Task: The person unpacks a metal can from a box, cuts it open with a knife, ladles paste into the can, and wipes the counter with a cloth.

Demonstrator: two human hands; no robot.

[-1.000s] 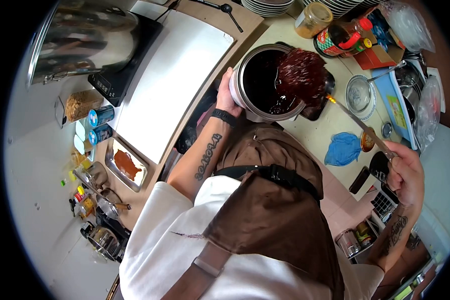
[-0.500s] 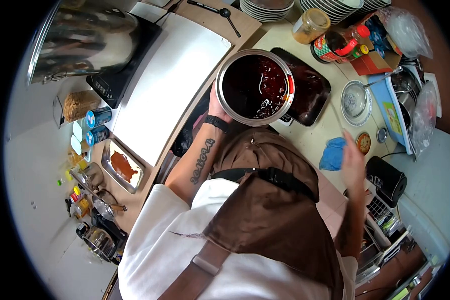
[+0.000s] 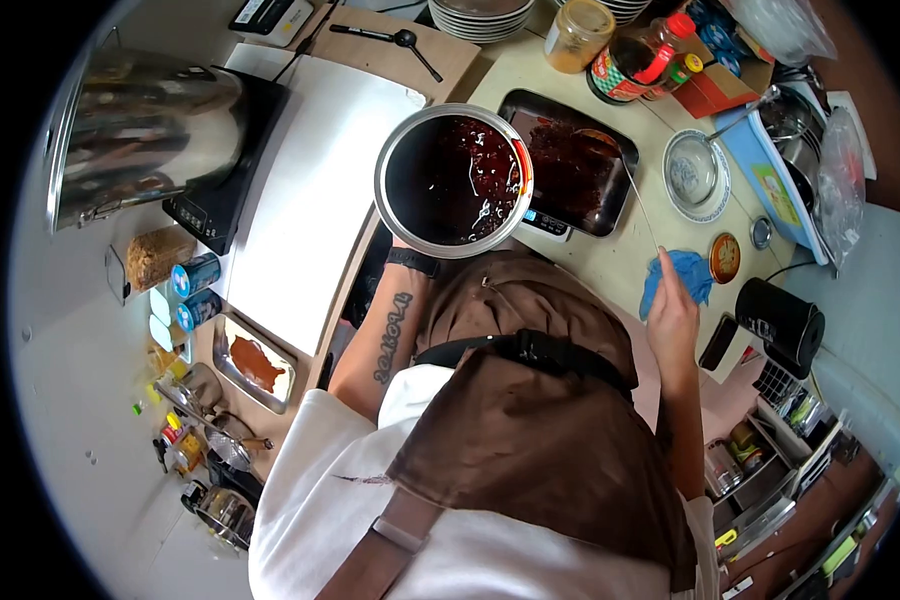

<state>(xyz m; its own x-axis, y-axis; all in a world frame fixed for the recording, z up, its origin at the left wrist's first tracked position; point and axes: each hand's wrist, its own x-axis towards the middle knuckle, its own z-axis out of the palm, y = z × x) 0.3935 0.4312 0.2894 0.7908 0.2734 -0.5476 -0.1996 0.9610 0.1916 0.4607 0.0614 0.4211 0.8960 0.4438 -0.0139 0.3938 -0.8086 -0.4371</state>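
A wide round metal can (image 3: pixel 388 190) of dark red, glossy liquid is held up by my left hand (image 3: pixel 400 243), which is mostly hidden under it. The can overlaps the left side of a dark rectangular tray (image 3: pixel 598 222) smeared with the same dark red. My right hand (image 3: pixel 673 318) is closed around the end of a long, thin-handled ladle (image 3: pixel 643 197). The ladle's bowl lies in the upper right of the tray. Below the tray's near edge, a digital scale (image 3: pixel 547 226) shows a lit display. Beside my right fingers lies a crumpled blue cloth (image 3: pixel 686 272).
A glass bowl (image 3: pixel 692 168) on a patterned plate, a round lid (image 3: pixel 724 258) and a black kettle (image 3: pixel 782 315) stand right. Behind are a jar (image 3: pixel 578 38) and a red-capped bottle (image 3: pixel 620 72). Left are a white board (image 3: pixel 320 170), a large steel pot (image 3: pixel 160 130) and a sauce-stained tray (image 3: pixel 282 392).
My view has shifted, and the can has moved left relative to the tray, uncovering more of it. My right hand, blurred before, now clearly grips the ladle, with its bowl visible in the tray.
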